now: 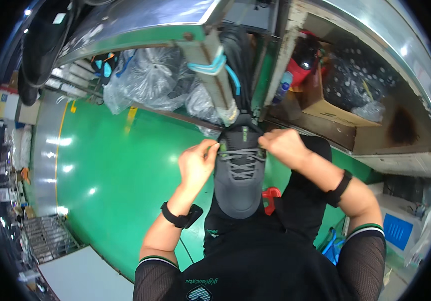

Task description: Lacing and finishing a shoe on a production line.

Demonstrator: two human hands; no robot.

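A dark grey sneaker lies in front of my body with its toe toward me and its tongue and opening away from me. Grey laces run crisscross up its front. At the left side of the opening my left hand is closed, thumb and fingers pinching the edge. My right hand pinches the opposite edge in the same way. Whether a lace end is also between the fingers of either hand is hidden. Each wrist wears a black band.
Beyond the shoe stands a metal post wrapped with blue cord. Clear plastic bags fill a low rack at the left. On the right shelf sits a cardboard box of dark bagged items. A red object shows beside the shoe, over the green floor.
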